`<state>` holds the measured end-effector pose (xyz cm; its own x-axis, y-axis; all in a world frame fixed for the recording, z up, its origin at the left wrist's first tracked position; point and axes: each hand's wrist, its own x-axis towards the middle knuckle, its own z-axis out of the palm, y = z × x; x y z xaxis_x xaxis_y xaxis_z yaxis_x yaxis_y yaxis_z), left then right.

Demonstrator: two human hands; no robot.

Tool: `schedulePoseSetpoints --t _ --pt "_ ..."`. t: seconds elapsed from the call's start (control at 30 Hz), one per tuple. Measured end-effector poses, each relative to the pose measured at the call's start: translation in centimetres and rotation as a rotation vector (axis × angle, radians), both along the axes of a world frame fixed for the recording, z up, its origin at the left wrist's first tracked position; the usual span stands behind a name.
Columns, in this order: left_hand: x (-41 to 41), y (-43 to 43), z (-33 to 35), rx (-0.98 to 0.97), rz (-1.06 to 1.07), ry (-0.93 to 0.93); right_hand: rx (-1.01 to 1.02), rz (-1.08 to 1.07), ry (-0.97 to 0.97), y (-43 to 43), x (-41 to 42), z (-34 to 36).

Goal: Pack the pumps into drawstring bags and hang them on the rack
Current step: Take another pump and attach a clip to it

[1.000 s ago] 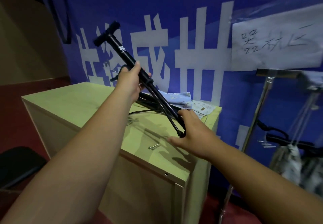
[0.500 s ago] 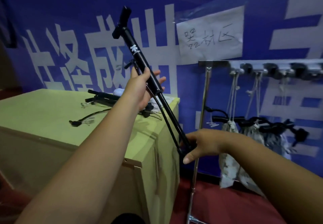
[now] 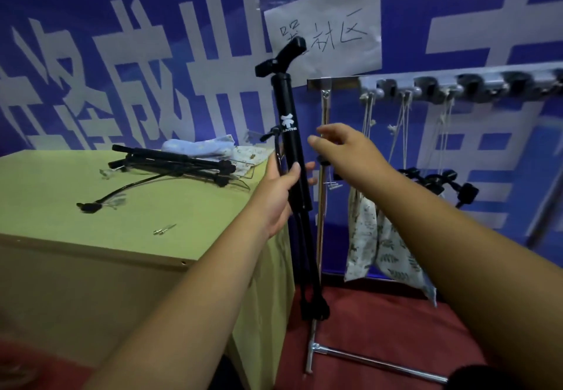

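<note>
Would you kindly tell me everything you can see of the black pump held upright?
The pump is a slim black tube, matte like painted metal or plastic, standing almost upright. A tilted T-handle tops it and a white logo marks the barrel. What looks like a thin black hose hangs alongside down to the dark foot end, beside the table corner. The left hand grips the barrel's lower part; the right hand hovers open nearby, not touching it.

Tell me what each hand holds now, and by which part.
The left hand grips the black pump by the lower part of its barrel, below the white logo. The right hand holds nothing.
</note>
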<state>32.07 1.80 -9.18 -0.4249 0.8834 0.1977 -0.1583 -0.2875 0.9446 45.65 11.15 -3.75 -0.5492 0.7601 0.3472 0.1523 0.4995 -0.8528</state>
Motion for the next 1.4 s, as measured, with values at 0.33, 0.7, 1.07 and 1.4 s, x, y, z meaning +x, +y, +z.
schedulePoseSetpoints --t 0.33,0.7,1.07,1.4 --pt "1.7 0.7 -5.8 -0.083 -0.041 -0.074 -0.272 0.068 0.188 0.9 -2.1 -4.0" --pt "1.8 3.1 -10.9 -0.217 0.189 -0.058 -0.415 0.135 0.3 1.7 -1.0 -10.7" --pt "1.5 4.0 -12.4 -0.164 0.161 -0.177 -0.437 0.053 0.157 2.3 0.0 -19.1" --pt "1.3 4.9 -16.3 -0.206 0.159 -0.311 -0.52 0.106 -0.04 -0.3 -0.2 -25.6"
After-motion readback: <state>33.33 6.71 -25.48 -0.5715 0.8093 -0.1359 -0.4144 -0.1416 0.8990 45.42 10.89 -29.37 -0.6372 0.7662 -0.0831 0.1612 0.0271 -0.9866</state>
